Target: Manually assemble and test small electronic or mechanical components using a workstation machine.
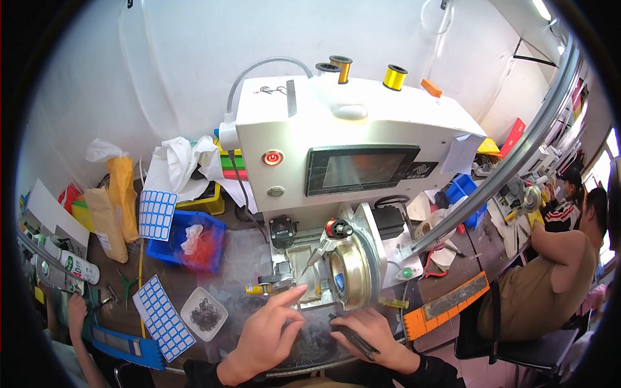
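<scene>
A white coil-winding machine (284, 142) with a dark screen and a brass-coloured ring (352, 271) stands in front of me. My left hand (268, 336) is held just before the machine's lower left part, its index finger stretched toward a small metal fixture (278, 279) and its thumb apart; no object shows in it. A dark, slim tool with two long arms, like tweezers (354, 337), lies in my right hand (378, 339) below the ring, fingers closed around it. Left of my left hand sits a white dish (204, 314) of small dark loops.
Label sheets (163, 317) and a blue bin (186, 242) with reddish fine wire are on the left. An orange rack (446, 306) and red-handled pliers (436, 265) lie right. Yellow spools (395, 77) stand on the machine. People sit at both sides; a metal pole (498, 171) slants at right.
</scene>
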A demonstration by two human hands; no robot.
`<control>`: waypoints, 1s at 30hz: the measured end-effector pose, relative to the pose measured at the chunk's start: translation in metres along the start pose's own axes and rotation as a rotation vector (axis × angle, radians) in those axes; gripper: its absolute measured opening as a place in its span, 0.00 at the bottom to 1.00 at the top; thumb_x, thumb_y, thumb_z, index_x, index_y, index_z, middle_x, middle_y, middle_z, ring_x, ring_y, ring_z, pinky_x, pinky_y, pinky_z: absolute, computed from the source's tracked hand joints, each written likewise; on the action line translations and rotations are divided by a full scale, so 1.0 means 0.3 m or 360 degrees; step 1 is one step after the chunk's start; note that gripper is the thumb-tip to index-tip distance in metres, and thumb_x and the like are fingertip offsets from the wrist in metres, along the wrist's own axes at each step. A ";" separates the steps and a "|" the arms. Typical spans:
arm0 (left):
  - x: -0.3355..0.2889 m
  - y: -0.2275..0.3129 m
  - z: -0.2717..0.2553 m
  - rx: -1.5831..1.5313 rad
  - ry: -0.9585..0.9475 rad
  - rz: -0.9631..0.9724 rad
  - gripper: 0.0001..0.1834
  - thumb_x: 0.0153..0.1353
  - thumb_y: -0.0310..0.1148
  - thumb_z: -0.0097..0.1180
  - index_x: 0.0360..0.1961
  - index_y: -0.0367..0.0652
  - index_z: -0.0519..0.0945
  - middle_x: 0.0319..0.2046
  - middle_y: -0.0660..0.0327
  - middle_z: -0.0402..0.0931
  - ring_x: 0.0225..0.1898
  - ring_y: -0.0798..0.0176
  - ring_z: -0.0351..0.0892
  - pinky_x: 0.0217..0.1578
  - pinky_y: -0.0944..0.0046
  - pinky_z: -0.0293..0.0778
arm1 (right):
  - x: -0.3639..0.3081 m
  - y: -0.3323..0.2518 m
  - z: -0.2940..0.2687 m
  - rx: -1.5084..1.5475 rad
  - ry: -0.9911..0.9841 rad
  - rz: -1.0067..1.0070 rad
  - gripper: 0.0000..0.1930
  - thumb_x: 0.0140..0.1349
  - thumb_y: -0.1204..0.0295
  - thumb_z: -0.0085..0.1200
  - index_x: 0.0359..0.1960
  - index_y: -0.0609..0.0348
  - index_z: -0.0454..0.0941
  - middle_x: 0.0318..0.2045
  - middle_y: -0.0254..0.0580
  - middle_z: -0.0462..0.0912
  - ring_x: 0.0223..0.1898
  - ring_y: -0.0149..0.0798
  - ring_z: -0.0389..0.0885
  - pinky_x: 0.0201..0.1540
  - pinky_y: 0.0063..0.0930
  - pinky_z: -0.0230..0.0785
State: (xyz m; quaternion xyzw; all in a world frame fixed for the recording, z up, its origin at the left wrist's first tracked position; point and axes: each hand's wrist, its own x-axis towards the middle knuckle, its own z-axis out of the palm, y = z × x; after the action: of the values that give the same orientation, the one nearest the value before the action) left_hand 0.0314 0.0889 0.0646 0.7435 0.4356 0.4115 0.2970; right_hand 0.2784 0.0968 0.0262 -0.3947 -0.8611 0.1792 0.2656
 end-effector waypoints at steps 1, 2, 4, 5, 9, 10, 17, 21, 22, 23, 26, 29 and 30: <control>-0.004 0.003 -0.002 0.0003 -0.0007 0.0009 0.07 0.60 0.19 0.57 0.38 0.36 0.73 0.60 0.40 0.72 0.60 0.41 0.76 0.58 0.55 0.73 | 0.000 -0.013 -0.011 0.0105 0.0005 0.0004 0.14 0.54 0.68 0.69 0.41 0.53 0.82 0.29 0.39 0.83 0.31 0.45 0.83 0.36 0.34 0.72; -0.008 0.004 -0.003 0.0006 -0.0014 0.0018 0.07 0.60 0.19 0.58 0.37 0.36 0.73 0.60 0.40 0.72 0.60 0.41 0.76 0.58 0.54 0.73 | 0.000 -0.028 -0.022 0.0108 -0.0002 0.0013 0.14 0.54 0.68 0.69 0.41 0.53 0.82 0.29 0.39 0.83 0.31 0.45 0.83 0.36 0.34 0.72; -0.016 0.004 -0.004 0.0001 -0.0020 0.0000 0.07 0.60 0.19 0.58 0.37 0.36 0.73 0.60 0.39 0.72 0.59 0.41 0.76 0.58 0.54 0.74 | 0.005 -0.051 -0.042 0.0275 0.0064 -0.0061 0.12 0.55 0.68 0.68 0.39 0.55 0.83 0.27 0.40 0.83 0.28 0.45 0.82 0.32 0.34 0.71; -0.020 0.005 -0.006 -0.0001 -0.0022 -0.0004 0.08 0.60 0.19 0.58 0.37 0.36 0.73 0.60 0.39 0.72 0.59 0.40 0.76 0.57 0.54 0.74 | 0.014 -0.058 -0.052 0.0296 0.0049 -0.0052 0.12 0.55 0.68 0.68 0.39 0.55 0.83 0.27 0.40 0.83 0.28 0.45 0.82 0.32 0.34 0.71; -0.012 0.000 -0.001 0.0036 0.0004 0.0037 0.08 0.59 0.19 0.59 0.37 0.36 0.74 0.60 0.37 0.72 0.58 0.40 0.77 0.57 0.54 0.74 | 0.044 -0.077 -0.084 0.0471 0.0244 -0.0339 0.14 0.58 0.65 0.67 0.42 0.57 0.81 0.24 0.35 0.80 0.22 0.37 0.78 0.27 0.29 0.64; 0.004 -0.004 0.002 0.0046 0.0001 0.0074 0.08 0.59 0.18 0.59 0.37 0.36 0.74 0.60 0.37 0.72 0.58 0.40 0.77 0.57 0.54 0.74 | 0.053 -0.078 -0.094 0.0494 0.0275 -0.0359 0.14 0.59 0.64 0.66 0.42 0.57 0.81 0.24 0.35 0.80 0.22 0.36 0.78 0.27 0.28 0.64; 0.017 -0.027 0.010 0.0010 0.0028 0.0135 0.10 0.57 0.17 0.60 0.38 0.35 0.73 0.60 0.36 0.71 0.59 0.39 0.76 0.58 0.53 0.76 | 0.097 -0.117 -0.097 0.0616 0.0369 -0.0389 0.17 0.61 0.60 0.66 0.42 0.60 0.80 0.19 0.31 0.75 0.22 0.35 0.77 0.25 0.28 0.62; 0.012 -0.038 0.013 0.0014 0.0045 0.0150 0.10 0.56 0.17 0.60 0.37 0.35 0.73 0.60 0.36 0.71 0.58 0.39 0.77 0.57 0.52 0.77 | 0.105 -0.117 -0.085 0.0611 0.0356 -0.0381 0.18 0.60 0.59 0.67 0.42 0.61 0.80 0.20 0.33 0.75 0.22 0.36 0.76 0.26 0.28 0.64; 0.012 -0.038 0.012 0.0006 0.0037 0.0155 0.10 0.57 0.17 0.60 0.38 0.35 0.73 0.60 0.36 0.71 0.59 0.39 0.77 0.57 0.52 0.77 | 0.109 -0.116 -0.089 0.0565 0.0328 -0.0400 0.19 0.59 0.59 0.67 0.43 0.61 0.80 0.20 0.33 0.75 0.22 0.36 0.76 0.25 0.28 0.62; 0.014 -0.037 0.012 -0.0006 0.0029 0.0149 0.10 0.57 0.17 0.60 0.38 0.35 0.73 0.60 0.36 0.71 0.59 0.39 0.77 0.57 0.52 0.77 | 0.115 -0.115 -0.093 0.0518 0.0301 -0.0420 0.20 0.58 0.58 0.68 0.43 0.61 0.80 0.20 0.33 0.75 0.21 0.35 0.76 0.24 0.28 0.61; 0.013 -0.035 0.015 -0.0047 0.0016 0.0157 0.09 0.59 0.17 0.59 0.38 0.33 0.73 0.60 0.34 0.70 0.60 0.38 0.75 0.59 0.51 0.76 | 0.112 -0.121 -0.081 0.0400 0.0323 -0.0476 0.21 0.57 0.57 0.68 0.43 0.61 0.81 0.20 0.33 0.76 0.21 0.35 0.75 0.22 0.27 0.57; 0.010 -0.035 0.012 -0.0065 0.0004 0.0141 0.09 0.59 0.16 0.58 0.38 0.33 0.73 0.60 0.33 0.69 0.61 0.37 0.74 0.59 0.50 0.75 | 0.110 -0.122 -0.067 0.0371 0.0386 -0.0468 0.22 0.56 0.56 0.68 0.43 0.60 0.81 0.20 0.32 0.76 0.20 0.34 0.74 0.22 0.26 0.54; 0.008 -0.036 0.013 -0.0066 0.0000 0.0134 0.09 0.59 0.16 0.58 0.38 0.33 0.73 0.60 0.33 0.69 0.61 0.37 0.74 0.59 0.50 0.75 | 0.113 -0.123 -0.064 0.0376 0.0384 -0.0462 0.22 0.56 0.56 0.68 0.43 0.60 0.81 0.20 0.32 0.76 0.20 0.34 0.74 0.22 0.26 0.54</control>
State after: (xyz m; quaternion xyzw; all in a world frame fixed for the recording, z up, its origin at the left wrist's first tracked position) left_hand 0.0311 0.0955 0.0548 0.7549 0.3952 0.4325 0.2948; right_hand 0.2498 0.1020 0.0711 -0.2514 -0.8439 0.1902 0.4342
